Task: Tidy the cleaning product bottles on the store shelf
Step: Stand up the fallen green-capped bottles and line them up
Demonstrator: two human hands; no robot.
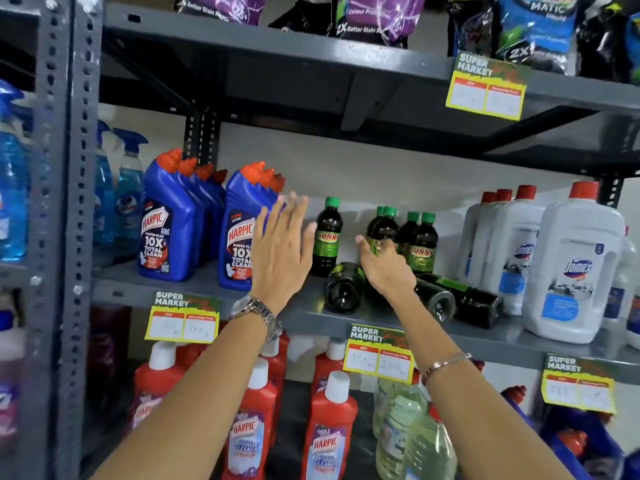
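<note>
On the grey middle shelf stand small dark bottles with green caps. One upright dark bottle is just right of my left hand, which is open with fingers spread, apart from it. My right hand reaches over a fallen dark bottle and touches another upright one; whether it grips it is unclear. Two more fallen dark bottles lie to the right. More upright ones stand behind.
Blue Harpic bottles stand left of my left hand, with blue spray bottles beyond. White Domex jugs fill the shelf's right end. Red Harpic bottles and clear bottles sit on the shelf below. Detergent pouches rest above.
</note>
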